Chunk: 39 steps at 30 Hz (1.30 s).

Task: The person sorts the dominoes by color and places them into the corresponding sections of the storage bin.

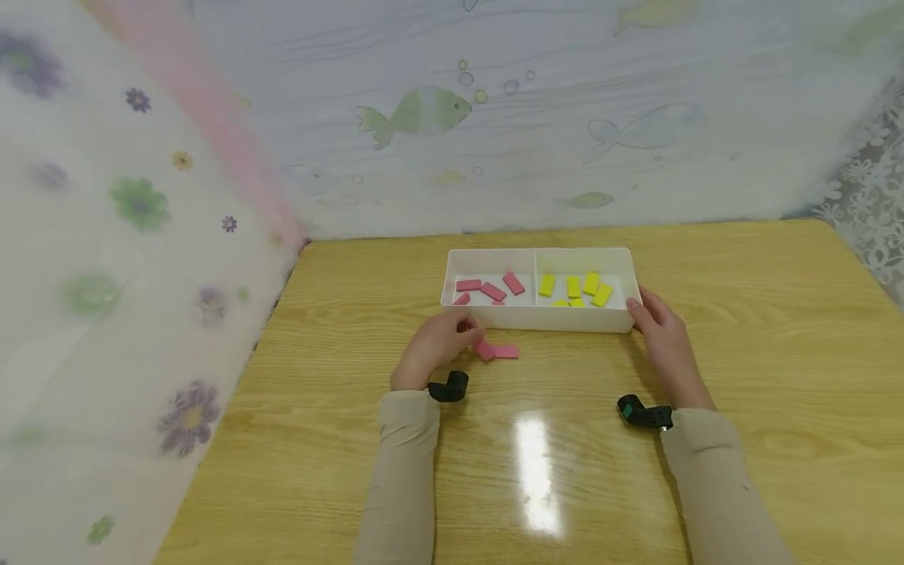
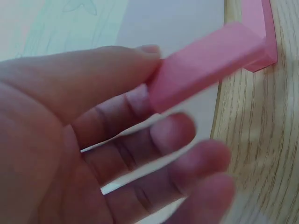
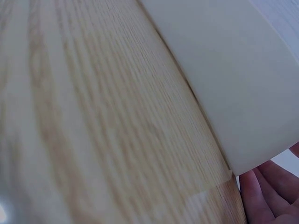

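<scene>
My left hand (image 1: 439,344) pinches a pink rectangular block (image 2: 201,67) between thumb and forefinger, just in front of a white two-part box (image 1: 544,318). The other fingers are loosely bent below it in the left wrist view. Another pink block (image 1: 507,351) lies on the table right beside the held one. At the box's right front corner, my right hand (image 1: 665,339) grips the wall, thumb at the front and fingers along the side. Several pink blocks (image 1: 513,283) lie in the left compartment, several yellow blocks (image 1: 574,287) in the right one.
The box stands on a wood-grain table (image 1: 339,314), split by a divider (image 1: 535,276). Behind it hangs a fish-patterned sheet (image 1: 431,110), and a flowered sheet (image 1: 141,275) borders the left edge. Each wrist wears a black camera (image 1: 452,386).
</scene>
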Available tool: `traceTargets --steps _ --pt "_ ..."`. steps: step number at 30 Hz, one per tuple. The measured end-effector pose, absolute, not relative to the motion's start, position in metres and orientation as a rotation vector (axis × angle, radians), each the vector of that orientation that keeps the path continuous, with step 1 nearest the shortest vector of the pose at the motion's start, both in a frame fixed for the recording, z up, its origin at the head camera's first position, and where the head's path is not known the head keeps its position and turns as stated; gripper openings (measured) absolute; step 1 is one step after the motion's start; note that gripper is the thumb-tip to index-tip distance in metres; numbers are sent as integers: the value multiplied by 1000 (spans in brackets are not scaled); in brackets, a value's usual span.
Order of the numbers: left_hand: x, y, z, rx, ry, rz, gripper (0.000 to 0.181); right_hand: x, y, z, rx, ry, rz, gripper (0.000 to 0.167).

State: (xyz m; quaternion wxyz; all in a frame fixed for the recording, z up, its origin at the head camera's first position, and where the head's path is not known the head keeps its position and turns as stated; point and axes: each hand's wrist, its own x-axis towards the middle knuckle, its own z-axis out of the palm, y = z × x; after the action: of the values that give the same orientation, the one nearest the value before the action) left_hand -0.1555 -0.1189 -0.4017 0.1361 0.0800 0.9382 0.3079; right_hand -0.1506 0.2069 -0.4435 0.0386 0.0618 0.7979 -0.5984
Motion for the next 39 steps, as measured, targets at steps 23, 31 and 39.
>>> traceTargets --steps 23,31,39 --pt "-158 -117 -403 282 2575 1133 12 -154 207 -446 177 2424 -1889 67" --pt "-158 -115 -401 283 2580 1143 10 -153 206 -445 177 2431 -1880 67" --pt "-158 -117 -399 321 2609 1183 12 -154 206 -445 176 2438 -1875 67"
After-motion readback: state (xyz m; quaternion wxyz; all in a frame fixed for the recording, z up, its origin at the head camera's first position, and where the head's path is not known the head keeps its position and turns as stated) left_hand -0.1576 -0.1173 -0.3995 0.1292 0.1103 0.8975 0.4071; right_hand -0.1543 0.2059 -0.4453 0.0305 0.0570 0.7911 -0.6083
